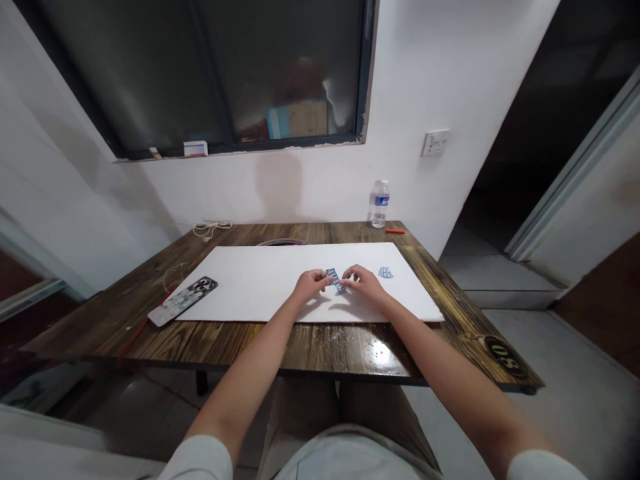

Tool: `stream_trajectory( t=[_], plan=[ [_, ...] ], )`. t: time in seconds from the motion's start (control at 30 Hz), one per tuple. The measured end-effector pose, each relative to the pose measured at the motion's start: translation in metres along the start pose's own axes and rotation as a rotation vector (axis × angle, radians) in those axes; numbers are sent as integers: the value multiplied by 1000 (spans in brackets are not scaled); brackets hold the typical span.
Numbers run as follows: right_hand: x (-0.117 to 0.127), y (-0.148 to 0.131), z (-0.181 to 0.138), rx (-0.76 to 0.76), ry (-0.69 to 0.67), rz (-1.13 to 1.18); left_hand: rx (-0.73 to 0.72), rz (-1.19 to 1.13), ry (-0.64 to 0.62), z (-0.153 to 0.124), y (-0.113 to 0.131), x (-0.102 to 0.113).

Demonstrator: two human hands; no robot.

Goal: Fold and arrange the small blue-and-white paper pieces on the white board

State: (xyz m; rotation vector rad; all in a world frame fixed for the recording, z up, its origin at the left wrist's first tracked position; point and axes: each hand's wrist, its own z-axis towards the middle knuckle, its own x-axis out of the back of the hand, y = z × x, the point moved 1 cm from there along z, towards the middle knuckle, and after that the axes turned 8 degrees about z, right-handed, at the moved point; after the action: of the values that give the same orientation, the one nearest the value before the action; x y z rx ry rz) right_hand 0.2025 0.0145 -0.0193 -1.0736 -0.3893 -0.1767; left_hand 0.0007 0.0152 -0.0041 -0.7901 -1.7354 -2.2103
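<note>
Between my two hands is a small flat blue-and-white patterned piece (335, 281), tilted above the white board (260, 283). My left hand (310, 285) pinches its left side between thumb and fingers. At its right edge, the fingers of my right hand (364, 283) are curled and pinched on it. Another flat blue-and-white piece (386, 273), fan-shaped with printed marks, lies on the board to the right of my right hand. The print on both pieces is too small to read.
A phone (183, 301) lies across the board's left edge. At the back right of the wooden table (345, 350) stand a water bottle (380, 204) and, beside it, a red pen-like stick (395, 231). A pale cable (213, 229) lies at the back left.
</note>
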Motion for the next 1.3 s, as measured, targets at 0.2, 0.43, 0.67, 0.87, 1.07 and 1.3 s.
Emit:
stream_trajectory(
  t=[0.2, 0.43, 0.67, 0.87, 1.07, 1.3],
  plan=[
    [-4, -2, 0, -79, -53, 137, -24, 29, -106, -3, 1, -3],
    [-1, 4, 3, -150, -49, 270, -63, -5, -60, -4, 5, 0],
    [-1, 5, -1, -96, -101, -59, -55, -32, 51, 1, 2, 2],
    [2, 3, -3, -28, -66, -349, -22, -34, 42, 2, 0, 1],
    [1, -4, 0, -19, -58, 2, -34, 21, -31, -3, 4, -1],
    [-2, -4, 2, -96, -112, 175, -32, 23, -92, -4, 2, -3]
  ],
)
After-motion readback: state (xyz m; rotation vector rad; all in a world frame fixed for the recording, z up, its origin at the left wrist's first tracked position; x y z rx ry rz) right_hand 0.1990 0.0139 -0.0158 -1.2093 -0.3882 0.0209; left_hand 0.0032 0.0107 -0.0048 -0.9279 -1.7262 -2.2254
